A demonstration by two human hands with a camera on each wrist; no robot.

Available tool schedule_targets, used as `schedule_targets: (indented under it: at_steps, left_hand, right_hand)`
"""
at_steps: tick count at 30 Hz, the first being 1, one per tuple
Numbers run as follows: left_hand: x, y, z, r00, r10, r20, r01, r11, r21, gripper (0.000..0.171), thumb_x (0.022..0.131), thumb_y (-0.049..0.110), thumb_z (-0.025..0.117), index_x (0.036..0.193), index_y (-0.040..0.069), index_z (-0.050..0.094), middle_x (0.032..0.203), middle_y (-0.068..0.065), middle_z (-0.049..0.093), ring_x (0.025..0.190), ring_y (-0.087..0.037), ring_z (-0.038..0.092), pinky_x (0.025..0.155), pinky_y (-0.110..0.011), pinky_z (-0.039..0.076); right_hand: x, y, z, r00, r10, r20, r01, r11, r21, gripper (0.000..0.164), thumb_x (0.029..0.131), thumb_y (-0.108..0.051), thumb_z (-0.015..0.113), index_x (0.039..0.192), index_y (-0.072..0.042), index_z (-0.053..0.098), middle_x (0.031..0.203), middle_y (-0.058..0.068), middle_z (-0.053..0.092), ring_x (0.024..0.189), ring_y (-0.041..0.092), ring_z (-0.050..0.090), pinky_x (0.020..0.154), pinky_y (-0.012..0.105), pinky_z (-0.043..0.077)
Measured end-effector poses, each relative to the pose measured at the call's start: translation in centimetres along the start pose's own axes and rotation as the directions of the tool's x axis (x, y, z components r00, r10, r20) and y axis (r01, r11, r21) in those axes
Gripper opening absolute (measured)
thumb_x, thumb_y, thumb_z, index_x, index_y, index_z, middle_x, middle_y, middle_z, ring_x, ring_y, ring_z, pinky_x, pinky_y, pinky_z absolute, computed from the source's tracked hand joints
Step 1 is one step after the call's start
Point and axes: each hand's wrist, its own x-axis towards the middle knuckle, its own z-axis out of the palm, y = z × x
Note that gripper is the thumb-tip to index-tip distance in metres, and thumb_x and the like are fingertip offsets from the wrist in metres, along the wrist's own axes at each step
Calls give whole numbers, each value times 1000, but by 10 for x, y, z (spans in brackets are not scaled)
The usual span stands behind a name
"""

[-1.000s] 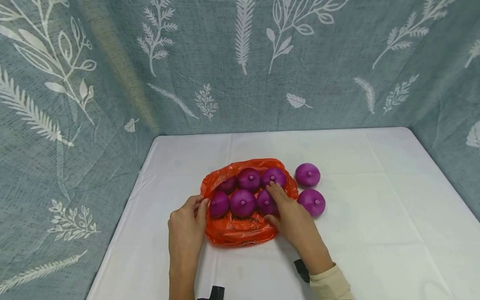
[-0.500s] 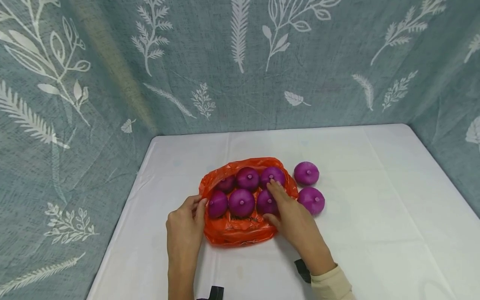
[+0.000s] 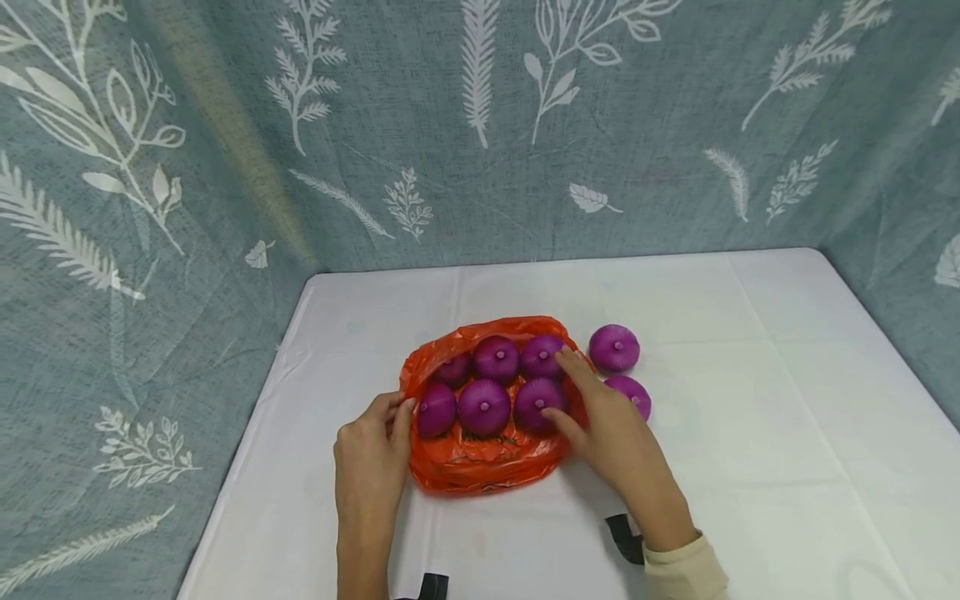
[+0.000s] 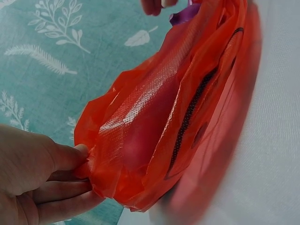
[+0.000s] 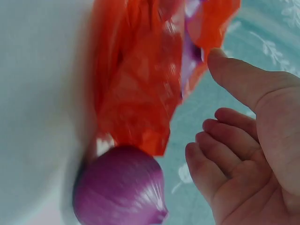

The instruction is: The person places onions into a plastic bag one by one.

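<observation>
An orange plastic bag [image 3: 480, 475] lies with its mouth turned up and several purple onions [image 3: 483, 407] inside in two rows. At the bag's left edge my left hand [image 3: 372, 450] pinches the rim, thumb against fingers; the left wrist view shows the thin plastic [image 4: 136, 117] bunched there. My right hand [image 3: 618, 433] hovers at the bag's right side, fingers spread and holding nothing. Its thumb is by the front right onion [image 3: 536, 400] in the bag. In the right wrist view the palm [image 5: 253, 187] faces the bag and a loose onion [image 5: 119, 187].
Two onions lie outside the bag on its right: a rear one [image 3: 615, 348] and a nearer one [image 3: 633, 396], partly hidden by my right hand. A white cloth covers the table [image 3: 750, 467]. A patterned grey-green curtain [image 3: 450, 208] hangs behind and at the sides.
My right hand has drawn back to the right, off the front right onion in the bag, and now covers more of the nearer loose onion. My left hand keeps its pinch on the rim.
</observation>
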Motion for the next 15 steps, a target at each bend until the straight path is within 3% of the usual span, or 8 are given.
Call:
schedule_targets:
  at_steps: [2,9,15]
  left_hand:
    - [1,0,0,1000,-3,-2,3,1000,3,24,101,14,74,118,-3,77,99,-19,80,84,-32,78,77,-47,66]
    - [1,0,0,1000,-1,-1,1,1000,4,24,100,14,75,118,-3,77,100,-19,80,85,-33,78,78,-47,66]
    - [2,0,0,1000,-2,5,1,1000,9,24,101,15,75,118,-2,77,100,-18,80,84,-32,78,78,-47,66]
  right_hand:
    - [0,3,-5,1000,0,-17,0,1000,9,83,93,-30,84,163,-15,42,162,9,50,126,34,67,103,51,57]
    - [-3,18,-26,996,31,-78,-28,999,37,81,95,-28,83,163,-16,41,148,19,62,119,44,69,100,59,57]
    - [-11,39,-46,988,98,-117,-91,994,63,81,97,-32,80,165,-18,39,163,16,46,137,49,55,106,67,49]
